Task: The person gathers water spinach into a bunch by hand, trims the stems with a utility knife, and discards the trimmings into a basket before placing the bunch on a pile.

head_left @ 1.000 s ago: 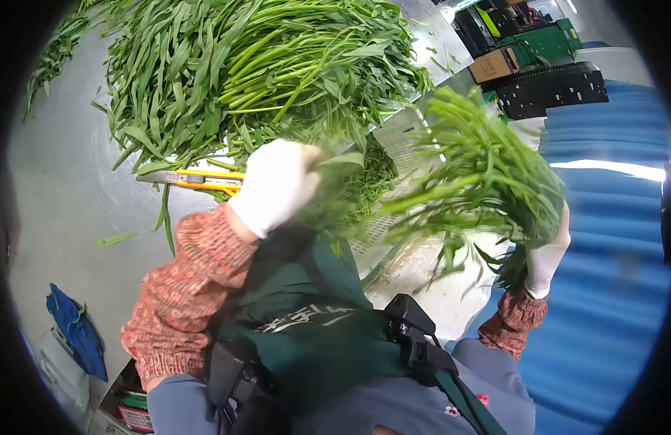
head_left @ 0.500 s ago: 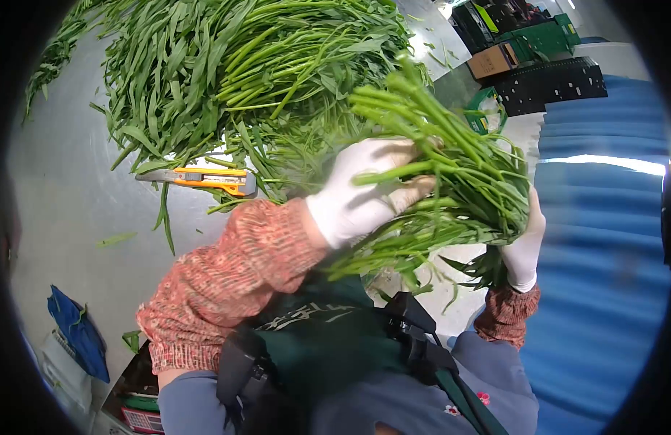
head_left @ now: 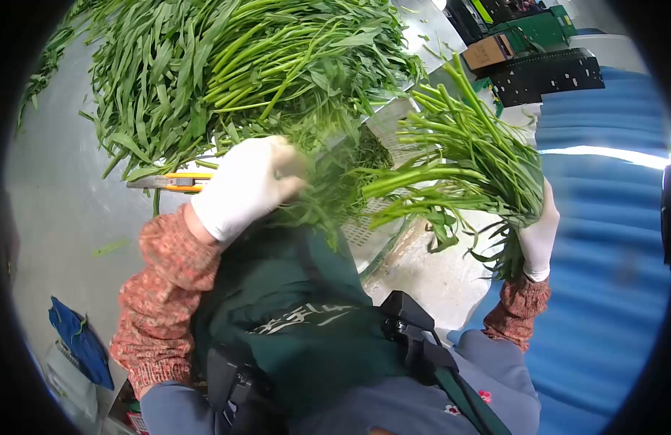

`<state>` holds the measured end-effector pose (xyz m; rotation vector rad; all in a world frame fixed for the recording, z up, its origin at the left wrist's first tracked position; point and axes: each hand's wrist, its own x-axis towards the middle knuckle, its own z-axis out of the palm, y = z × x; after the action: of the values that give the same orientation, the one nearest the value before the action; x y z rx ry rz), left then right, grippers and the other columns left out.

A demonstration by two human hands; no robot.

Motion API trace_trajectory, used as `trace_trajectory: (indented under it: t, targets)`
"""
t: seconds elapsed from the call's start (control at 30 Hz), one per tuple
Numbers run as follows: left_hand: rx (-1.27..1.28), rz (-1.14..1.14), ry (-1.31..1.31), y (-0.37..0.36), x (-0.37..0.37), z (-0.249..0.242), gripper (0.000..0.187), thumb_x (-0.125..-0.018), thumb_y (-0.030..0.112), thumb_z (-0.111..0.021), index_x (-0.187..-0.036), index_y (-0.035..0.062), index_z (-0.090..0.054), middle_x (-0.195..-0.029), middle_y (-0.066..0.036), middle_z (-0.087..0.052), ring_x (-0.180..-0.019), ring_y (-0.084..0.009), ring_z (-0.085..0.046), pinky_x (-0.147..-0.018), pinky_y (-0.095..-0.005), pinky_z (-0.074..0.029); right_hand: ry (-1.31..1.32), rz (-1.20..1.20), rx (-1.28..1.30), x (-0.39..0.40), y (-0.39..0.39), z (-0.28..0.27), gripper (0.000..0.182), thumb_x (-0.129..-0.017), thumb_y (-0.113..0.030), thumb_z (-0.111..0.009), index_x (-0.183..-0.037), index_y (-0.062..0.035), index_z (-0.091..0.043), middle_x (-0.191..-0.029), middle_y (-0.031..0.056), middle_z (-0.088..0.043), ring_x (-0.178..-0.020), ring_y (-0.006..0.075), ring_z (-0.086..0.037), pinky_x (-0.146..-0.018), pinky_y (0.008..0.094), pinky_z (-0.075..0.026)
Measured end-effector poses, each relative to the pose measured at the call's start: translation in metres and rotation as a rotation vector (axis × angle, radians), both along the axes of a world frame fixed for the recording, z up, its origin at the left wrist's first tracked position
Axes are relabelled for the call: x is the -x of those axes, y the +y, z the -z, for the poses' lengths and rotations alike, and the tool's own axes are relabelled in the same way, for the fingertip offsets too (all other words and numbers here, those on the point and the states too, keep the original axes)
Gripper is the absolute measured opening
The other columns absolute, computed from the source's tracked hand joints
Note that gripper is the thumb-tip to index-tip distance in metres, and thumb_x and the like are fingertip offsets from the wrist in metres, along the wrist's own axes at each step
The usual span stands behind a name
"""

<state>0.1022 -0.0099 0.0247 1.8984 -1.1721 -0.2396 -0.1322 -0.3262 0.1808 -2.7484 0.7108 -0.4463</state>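
My right hand (head_left: 540, 232), in a white glove, is wrapped round the leafy end of a bunch of water spinach (head_left: 488, 163). The cut stems point left and up, away from my palm. My left hand (head_left: 245, 185), also gloved, is over the metal table's edge, its thumb and curled fingers apart and their tips blurred. I see nothing between them. Beneath that hand lies a yellow utility knife (head_left: 179, 183), its handle partly covered. Loose leaves and stems (head_left: 314, 170) blur just right of the left hand. A large heap of water spinach (head_left: 227, 65) lies beyond.
A pale perforated basket (head_left: 361, 243) with leaf scraps stands below the table's edge, between my hands. Blue corrugated sheeting (head_left: 604, 239) fills the right side. A cardboard box (head_left: 488, 52) and dark crates are at the back right. A blue cloth (head_left: 81, 341) hangs at lower left.
My left hand has left the bunch and moved left, over the knife. My right hand keeps the bunch and has shifted slightly right and down. The basket now shows.
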Motion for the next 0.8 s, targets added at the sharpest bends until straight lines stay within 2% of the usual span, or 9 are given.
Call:
trace_trajectory:
  t: [0.03, 0.2, 0.23, 0.3, 0.37, 0.43, 0.63, 0.77, 0.8]
  targets:
    - [0.014, -0.012, 0.000, -0.006, 0.006, -0.006, 0.022, -0.079, 0.015, -0.074, -0.096, 0.0012, -0.070, -0.070, -0.006, -0.062, -0.060, -0.0084, -0.054, -0.057, -0.0254, -0.045, -0.006, 0.004, -0.005, -0.003, 0.003, 0.000, 0.059, -0.077, -0.004, -0.074, -0.130, 0.0022, -0.051, -0.109, 0.0140, -0.070, -0.100, 0.0154, -0.065, -0.090, 0.0282, -0.048]
    - [0.222, 0.022, 1.008, -0.048, 0.031, -0.054, 0.045, -0.084, 0.022, -0.074, -0.119, -0.0037, -0.062, -0.063, 0.002, -0.058, -0.052, -0.0035, -0.047, -0.049, -0.0213, -0.037, -0.083, -0.094, -0.032, -0.025, 0.032, -0.001, 0.063, -0.074, -0.004, -0.078, -0.130, 0.0011, -0.052, -0.108, 0.0142, -0.070, -0.097, 0.0153, -0.066, -0.087, 0.0303, -0.050]
    - [0.247, 0.012, 0.978, -0.060, 0.035, -0.051, 0.042, -0.084, 0.026, -0.075, -0.115, -0.0010, -0.063, -0.063, 0.002, -0.058, -0.050, -0.0036, -0.046, -0.047, -0.0209, -0.034, -0.046, -0.094, 0.057, -0.025, 0.034, 0.002, 0.068, -0.073, -0.002, -0.079, -0.134, 0.0007, -0.048, -0.113, 0.0112, -0.068, -0.101, 0.0133, -0.063, -0.091, 0.0283, -0.048]
    - [0.308, 0.185, 1.394, -0.065, 0.035, -0.067, 0.031, -0.087, 0.027, -0.073, -0.104, 0.0026, -0.064, -0.063, 0.001, -0.059, -0.049, -0.0035, -0.044, -0.045, -0.0216, -0.032, -0.054, -0.167, 0.165, -0.037, 0.047, 0.004, 0.067, -0.073, -0.002, -0.078, -0.134, 0.0002, -0.050, -0.112, 0.0123, -0.068, -0.100, 0.0163, -0.065, -0.090, 0.0292, -0.049]
    - [0.460, 0.111, 1.506, -0.080, 0.047, -0.065, 0.024, -0.089, 0.028, -0.070, -0.094, 0.0047, -0.064, -0.062, 0.001, -0.059, -0.045, -0.0039, -0.042, -0.043, -0.0223, -0.030, 0.012, -0.252, 0.351, -0.045, 0.060, 0.003, 0.068, -0.070, -0.006, -0.080, -0.132, 0.0006, -0.052, -0.107, 0.0154, -0.068, -0.094, 0.0267, -0.067, -0.084, 0.0333, -0.051]
    - [0.469, 0.089, 1.489, -0.081, 0.046, -0.061, 0.022, -0.092, 0.027, -0.066, -0.089, 0.0051, -0.064, -0.058, 0.000, -0.058, -0.042, -0.0045, -0.041, -0.042, -0.0228, -0.030, -0.004, -0.300, 0.389, -0.052, 0.062, 0.006, 0.068, -0.068, -0.007, -0.081, -0.130, 0.0009, -0.053, -0.107, 0.0158, -0.068, -0.092, 0.0288, -0.067, -0.083, 0.0346, -0.051]
    - [0.144, 0.245, 1.357, -0.062, 0.038, -0.051, 0.031, -0.098, 0.030, -0.057, -0.083, 0.0039, -0.061, -0.054, -0.001, -0.057, -0.035, -0.0064, -0.042, -0.035, -0.0228, -0.031, 0.085, -0.230, 0.399, -0.048, 0.051, 0.004, 0.067, -0.069, -0.010, -0.081, -0.129, -0.0014, -0.054, -0.104, 0.0141, -0.069, -0.093, 0.0269, -0.067, -0.083, 0.0335, -0.051]
    - [0.106, 0.348, 1.452, -0.056, 0.034, -0.053, 0.038, -0.100, 0.036, -0.053, -0.078, 0.0055, -0.058, -0.051, -0.001, -0.053, -0.037, -0.0059, -0.039, -0.037, -0.0233, -0.029, 0.079, -0.237, 0.367, -0.045, 0.043, 0.005, 0.067, -0.070, -0.007, -0.080, -0.131, -0.0021, -0.054, -0.105, 0.0142, -0.070, -0.092, 0.0252, -0.068, -0.083, 0.0328, -0.051]
    - [0.091, 0.280, 1.510, -0.054, 0.034, -0.056, 0.039, -0.101, 0.036, -0.051, -0.078, 0.0054, -0.057, -0.049, -0.001, -0.050, -0.036, -0.0063, -0.037, -0.036, -0.0237, -0.027, 0.078, -0.230, 0.363, -0.042, 0.040, 0.004, 0.067, -0.070, -0.006, -0.080, -0.131, -0.0020, -0.054, -0.105, 0.0143, -0.070, -0.092, 0.0247, -0.068, -0.083, 0.0328, -0.051]
